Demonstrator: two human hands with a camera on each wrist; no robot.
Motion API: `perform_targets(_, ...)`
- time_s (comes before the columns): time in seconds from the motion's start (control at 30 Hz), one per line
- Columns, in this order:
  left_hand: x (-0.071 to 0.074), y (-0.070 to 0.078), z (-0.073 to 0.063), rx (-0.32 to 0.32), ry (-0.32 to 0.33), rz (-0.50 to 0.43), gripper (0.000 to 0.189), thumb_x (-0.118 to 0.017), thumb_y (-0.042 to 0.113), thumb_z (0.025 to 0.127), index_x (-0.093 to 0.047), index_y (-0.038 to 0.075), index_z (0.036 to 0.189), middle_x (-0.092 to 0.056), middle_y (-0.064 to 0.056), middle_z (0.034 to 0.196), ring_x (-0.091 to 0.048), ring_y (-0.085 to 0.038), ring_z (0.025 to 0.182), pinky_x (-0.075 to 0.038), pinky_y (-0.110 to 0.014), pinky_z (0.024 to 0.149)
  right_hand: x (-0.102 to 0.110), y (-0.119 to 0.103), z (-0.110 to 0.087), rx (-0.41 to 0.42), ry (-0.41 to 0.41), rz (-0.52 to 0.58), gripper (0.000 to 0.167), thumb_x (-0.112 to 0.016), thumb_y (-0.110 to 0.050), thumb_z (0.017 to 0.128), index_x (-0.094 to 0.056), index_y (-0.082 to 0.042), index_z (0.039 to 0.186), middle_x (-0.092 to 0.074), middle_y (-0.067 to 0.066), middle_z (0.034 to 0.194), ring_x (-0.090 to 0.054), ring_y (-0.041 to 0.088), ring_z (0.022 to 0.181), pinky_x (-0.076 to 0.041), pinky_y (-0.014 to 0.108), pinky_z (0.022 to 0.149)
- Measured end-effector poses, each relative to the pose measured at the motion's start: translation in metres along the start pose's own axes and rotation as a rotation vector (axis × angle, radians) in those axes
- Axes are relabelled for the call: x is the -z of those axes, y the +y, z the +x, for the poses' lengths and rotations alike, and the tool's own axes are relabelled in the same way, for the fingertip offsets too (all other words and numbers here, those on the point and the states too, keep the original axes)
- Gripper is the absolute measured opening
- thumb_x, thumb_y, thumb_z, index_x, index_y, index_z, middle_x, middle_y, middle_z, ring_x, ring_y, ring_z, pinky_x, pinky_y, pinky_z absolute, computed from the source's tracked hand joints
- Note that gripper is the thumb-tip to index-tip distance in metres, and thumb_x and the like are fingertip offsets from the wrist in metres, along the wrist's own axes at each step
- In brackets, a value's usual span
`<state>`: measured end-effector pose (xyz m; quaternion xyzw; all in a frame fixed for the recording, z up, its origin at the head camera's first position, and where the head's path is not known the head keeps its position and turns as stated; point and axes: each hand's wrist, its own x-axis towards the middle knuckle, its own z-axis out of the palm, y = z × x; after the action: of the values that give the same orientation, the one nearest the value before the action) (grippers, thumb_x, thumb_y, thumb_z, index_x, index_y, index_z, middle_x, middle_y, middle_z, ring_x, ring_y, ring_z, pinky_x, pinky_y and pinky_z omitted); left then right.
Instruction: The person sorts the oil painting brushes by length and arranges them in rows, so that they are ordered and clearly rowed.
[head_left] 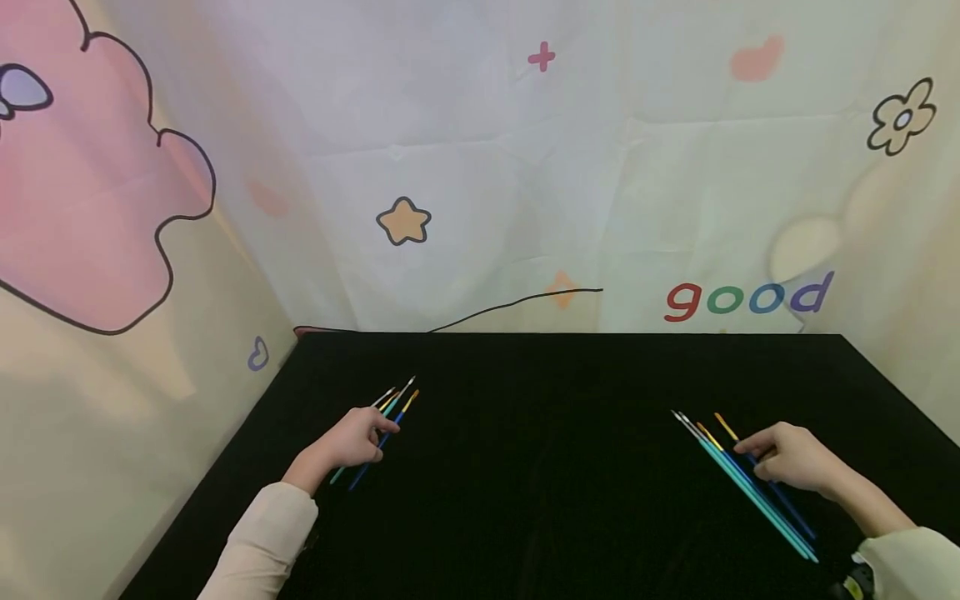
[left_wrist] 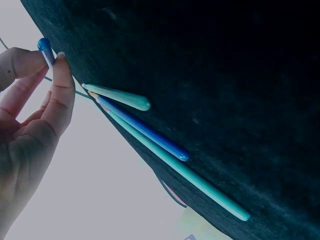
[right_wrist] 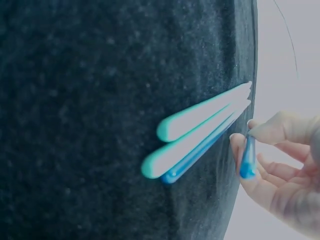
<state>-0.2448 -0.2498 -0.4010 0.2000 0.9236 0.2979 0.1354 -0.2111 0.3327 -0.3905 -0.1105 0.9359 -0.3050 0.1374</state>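
Toward the left of the black table, my left hand (head_left: 356,437) pinches a blue paintbrush (left_wrist: 45,49) between thumb and index finger. Beneath and beside it lie two teal paintbrushes (left_wrist: 185,172) and another blue paintbrush (left_wrist: 147,131), their tips pointing away from me. Over on the right, my right hand (head_left: 798,458) pinches a blue paintbrush (right_wrist: 248,162) between thumb and fingers. Just left of that hand, two teal paintbrushes (right_wrist: 172,157) and one blue paintbrush (right_wrist: 192,157) lie side by side on the cloth. The right hand partly covers its brush in the head view.
Black cloth covers the table (head_left: 540,467), with a wide stretch between the two brush groups. A printed pale curtain (head_left: 480,167) hangs behind the far edge and along both sides.
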Motion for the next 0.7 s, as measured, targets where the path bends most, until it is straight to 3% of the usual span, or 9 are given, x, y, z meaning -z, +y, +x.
perform_targets(0.27,-0.001,0.005,-0.001,-0.045,0.057,-0.013,0.041,-0.060,-0.010,0.072,-0.059,-0.007,0.113,-0.049,-0.011,0.094,-0.048,-0.011,0.061,-0.044,-0.025,0.054,0.000,-0.008,-0.003,0.053,0.003,0.059,0.038,-0.058,0.002,0.074,-0.058,0.013,0.110,-0.060,0.014,0.092,-0.051,0.012,0.061,-0.044,0.026,0.053)
perform_targets(0.7,-0.001,0.018,0.012,-0.102,0.110,-0.055,0.044,-0.061,-0.010,0.073,-0.057,-0.007,0.116,-0.050,-0.012,0.098,-0.049,-0.015,0.072,-0.046,-0.026,0.060,-0.001,-0.027,0.000,0.076,0.017,0.155,0.044,-0.058,0.000,0.078,-0.050,0.015,0.118,-0.064,0.013,0.089,-0.060,0.017,0.072,-0.050,0.030,0.060)
